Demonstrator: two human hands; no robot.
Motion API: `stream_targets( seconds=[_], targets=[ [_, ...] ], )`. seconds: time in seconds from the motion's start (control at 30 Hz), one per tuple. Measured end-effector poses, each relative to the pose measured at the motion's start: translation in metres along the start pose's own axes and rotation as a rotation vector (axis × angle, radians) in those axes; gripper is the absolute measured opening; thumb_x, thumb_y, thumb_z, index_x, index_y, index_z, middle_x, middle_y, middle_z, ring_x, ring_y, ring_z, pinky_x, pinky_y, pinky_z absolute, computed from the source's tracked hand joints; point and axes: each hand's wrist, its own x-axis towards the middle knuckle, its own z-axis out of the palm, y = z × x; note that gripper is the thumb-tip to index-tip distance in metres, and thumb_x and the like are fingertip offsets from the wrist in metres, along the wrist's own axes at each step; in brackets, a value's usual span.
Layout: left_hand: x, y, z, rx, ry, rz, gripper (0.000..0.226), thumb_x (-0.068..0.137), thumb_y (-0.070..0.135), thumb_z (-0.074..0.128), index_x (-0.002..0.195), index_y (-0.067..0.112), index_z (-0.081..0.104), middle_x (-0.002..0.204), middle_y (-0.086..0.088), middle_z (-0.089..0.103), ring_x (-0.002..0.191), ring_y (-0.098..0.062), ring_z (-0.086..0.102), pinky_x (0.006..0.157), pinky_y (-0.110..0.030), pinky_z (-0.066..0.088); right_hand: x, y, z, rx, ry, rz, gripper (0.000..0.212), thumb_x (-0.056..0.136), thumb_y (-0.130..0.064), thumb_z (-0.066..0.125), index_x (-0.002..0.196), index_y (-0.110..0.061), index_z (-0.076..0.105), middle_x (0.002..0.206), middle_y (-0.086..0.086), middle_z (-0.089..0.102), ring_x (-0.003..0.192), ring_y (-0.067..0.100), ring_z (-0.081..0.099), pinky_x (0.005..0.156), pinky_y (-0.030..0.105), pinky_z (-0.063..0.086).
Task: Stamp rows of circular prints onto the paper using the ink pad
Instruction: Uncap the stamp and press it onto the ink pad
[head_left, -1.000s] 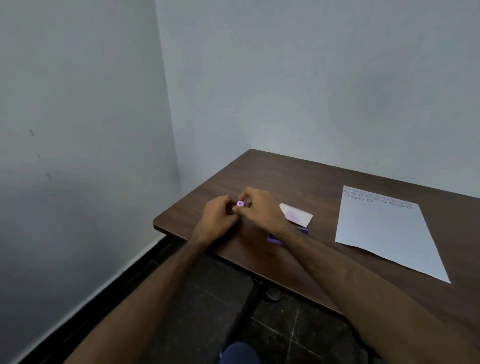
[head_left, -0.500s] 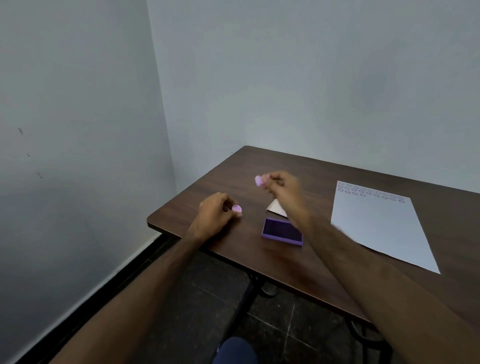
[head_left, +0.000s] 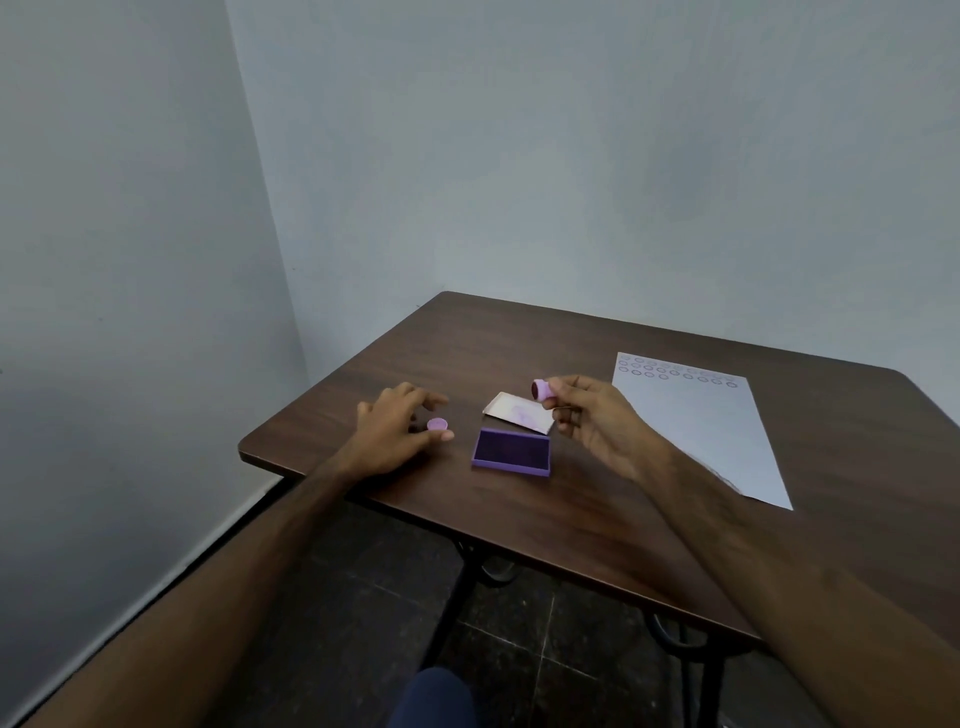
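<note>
My right hand (head_left: 592, 421) holds a small pink round stamp (head_left: 540, 388) by its fingertips, its dark inked face turned left, above and just right of the open purple ink pad (head_left: 511, 451). The pad's white lid (head_left: 517, 413) lies behind it. My left hand (head_left: 392, 428) rests on the table at the left, and the stamp's pink cap (head_left: 437, 424) lies on the table beside its thumb, with the fingers spread. The white paper (head_left: 696, 431) lies to the right, with three rows of purple circular prints along its far edge.
The dark wooden table (head_left: 519, 525) stands in a corner of grey walls. Its near-left edge is close to my left wrist. Dark tiled floor and black metal table legs show below. A blue-clad knee shows at the bottom.
My hands were together at the stamp; the cap came off. My right hand lifted the stamp right, above the ink pad. My left hand set the cap down and opened.
</note>
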Motion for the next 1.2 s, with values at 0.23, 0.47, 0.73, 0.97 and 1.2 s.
stream_targets(
  seconds=[0.23,0.47,0.73,0.97,1.2],
  targets=[
    [0.005,0.05,0.024,0.098,-0.131,0.217,0.086,0.073,0.082,0.055,0.145,0.037,0.039,0.137,0.013,0.05,0.128,-0.009,0.04,0.093,-0.031,0.02,-0.004,-0.016,0.006,-0.993,-0.124,-0.308,0.016,0.088,-0.032,0.07,0.098,-0.019,0.071,0.081,-0.009,0.068,0.068,0.001,0.059,0.061,0.017,0.043],
    [0.001,0.048,0.034,0.039,-0.07,0.283,0.068,0.079,0.07,0.061,0.134,0.033,0.046,0.128,0.011,0.057,0.119,-0.01,0.048,0.091,-0.032,0.028,0.005,-0.019,0.028,-1.405,-0.351,-0.465,0.016,0.085,-0.023,0.071,0.097,-0.014,0.068,0.091,-0.001,0.066,0.077,0.014,0.054,0.066,0.028,0.04],
    [0.004,0.047,0.034,-0.02,-0.079,0.24,0.056,0.077,0.067,0.068,0.115,0.027,0.056,0.11,0.009,0.057,0.103,-0.01,0.048,0.087,-0.033,0.036,0.007,-0.029,0.055,-1.633,-0.541,-0.421,0.008,0.09,-0.014,0.063,0.093,-0.007,0.065,0.094,0.009,0.067,0.082,0.023,0.058,0.072,0.035,0.045],
    [0.004,0.046,0.035,0.048,-0.055,0.232,0.062,0.075,0.069,0.069,0.121,0.029,0.062,0.111,0.004,0.055,0.105,-0.015,0.046,0.091,-0.038,0.038,0.007,-0.031,0.069,-1.777,-0.609,-0.401,0.015,0.091,-0.009,0.057,0.092,0.003,0.066,0.097,0.019,0.069,0.085,0.033,0.064,0.074,0.041,0.048],
    [0.005,0.043,0.035,0.091,-0.035,0.239,0.063,0.07,0.081,0.058,0.114,0.037,0.064,0.109,0.01,0.056,0.105,-0.01,0.045,0.091,-0.037,0.034,0.007,-0.027,0.069,-1.744,-0.605,-0.418,0.011,0.093,-0.009,0.057,0.097,-0.001,0.064,0.092,0.011,0.063,0.079,0.023,0.057,0.069,0.028,0.04]
  ],
)
